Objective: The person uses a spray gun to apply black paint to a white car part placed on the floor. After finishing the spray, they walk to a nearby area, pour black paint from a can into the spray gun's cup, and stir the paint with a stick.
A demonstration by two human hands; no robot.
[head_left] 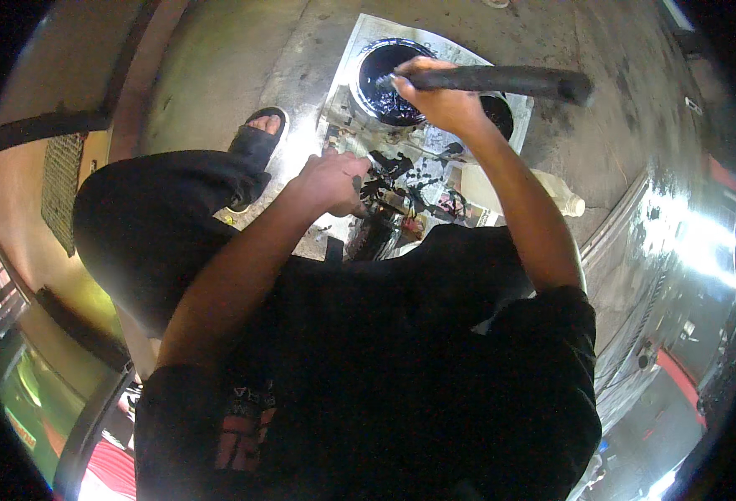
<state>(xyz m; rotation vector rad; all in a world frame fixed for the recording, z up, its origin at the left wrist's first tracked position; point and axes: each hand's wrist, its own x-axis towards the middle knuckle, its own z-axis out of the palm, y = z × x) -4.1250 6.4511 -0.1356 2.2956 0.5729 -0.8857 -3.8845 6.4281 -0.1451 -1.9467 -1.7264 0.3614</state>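
Note:
My right hand is closed on a thick black rod, whose far end sticks out to the right. The hand is over the rim of a round can of glossy black liquid. My left hand is nearer to me, fingers curled, with dark smudges on it. What it holds, if anything, is hidden. Below it stands a shiny dark cylinder, partly covered by my clothing. Sheets of newspaper lie under the can, with black splotches across them.
A second round black container sits behind my right wrist. To the right lies a pale translucent plastic bottle with a light cap. My sandalled foot rests left of the newspaper on the concrete floor. A glossy dark panel runs along the right.

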